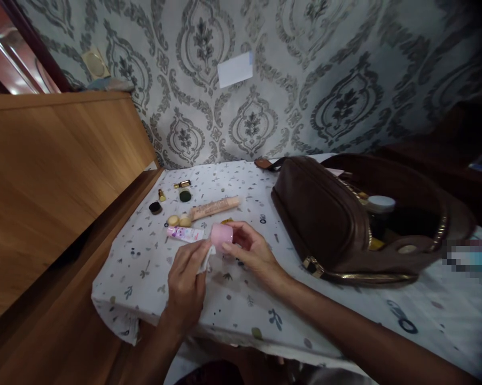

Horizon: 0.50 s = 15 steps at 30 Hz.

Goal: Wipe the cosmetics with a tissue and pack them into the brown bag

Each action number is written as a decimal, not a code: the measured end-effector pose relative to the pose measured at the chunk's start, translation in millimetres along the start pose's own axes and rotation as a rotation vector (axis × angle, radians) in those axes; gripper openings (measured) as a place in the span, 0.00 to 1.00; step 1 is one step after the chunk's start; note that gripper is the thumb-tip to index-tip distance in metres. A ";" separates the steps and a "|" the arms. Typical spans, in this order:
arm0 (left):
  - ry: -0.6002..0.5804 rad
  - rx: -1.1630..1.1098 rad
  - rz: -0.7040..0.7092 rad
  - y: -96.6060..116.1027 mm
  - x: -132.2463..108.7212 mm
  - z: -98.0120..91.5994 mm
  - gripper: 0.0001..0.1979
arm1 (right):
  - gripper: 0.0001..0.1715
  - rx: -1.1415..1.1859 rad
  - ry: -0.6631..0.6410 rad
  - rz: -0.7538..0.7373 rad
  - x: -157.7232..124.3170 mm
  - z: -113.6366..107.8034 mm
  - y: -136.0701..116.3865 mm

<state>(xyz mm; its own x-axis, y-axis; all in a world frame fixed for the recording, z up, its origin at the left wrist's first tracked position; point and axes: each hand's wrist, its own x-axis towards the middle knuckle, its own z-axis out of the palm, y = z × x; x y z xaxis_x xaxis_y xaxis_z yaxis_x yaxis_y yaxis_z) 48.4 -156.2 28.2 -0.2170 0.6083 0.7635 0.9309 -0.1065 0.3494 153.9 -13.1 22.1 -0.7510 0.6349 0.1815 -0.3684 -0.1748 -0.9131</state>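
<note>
My right hand holds a small pink jar above the patterned cloth, thumb in front and fingers behind it. Pinched in my left hand is a white tissue, touching the jar's left side. Just behind my left hand lies a white and purple tube. Beyond it are two small cream-coloured round items and a long peach tube. Farther left sit a dark round pot, a dark green round pot and two small gold-coloured pieces.
A large open brown bag stands at the right, with a white-lidded jar inside. The table under the printed cloth meets a wooden cabinet on the left and a papered wall behind.
</note>
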 end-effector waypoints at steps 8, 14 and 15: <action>-0.106 0.155 0.212 -1.6 25.7 -18.4 0.24 | 0.28 -0.099 -0.057 -0.020 -0.1 -2.8 3.7; -0.381 -0.208 -0.052 -23.6 49.1 -29.7 0.18 | 0.32 -0.132 -0.244 -0.044 -3.5 -2.9 5.4; -0.414 -0.303 -0.147 -30.1 49.3 -28.7 0.16 | 0.32 -0.108 -0.275 -0.013 -4.2 -2.5 4.4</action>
<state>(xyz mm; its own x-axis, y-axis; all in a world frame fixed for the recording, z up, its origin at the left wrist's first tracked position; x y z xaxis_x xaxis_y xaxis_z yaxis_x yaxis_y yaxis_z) 1.3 -145.6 70.9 -0.1475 0.8870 0.4377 0.7594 -0.1820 0.6246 156.8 -14.7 16.4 -0.8725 0.4058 0.2720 -0.3296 -0.0781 -0.9409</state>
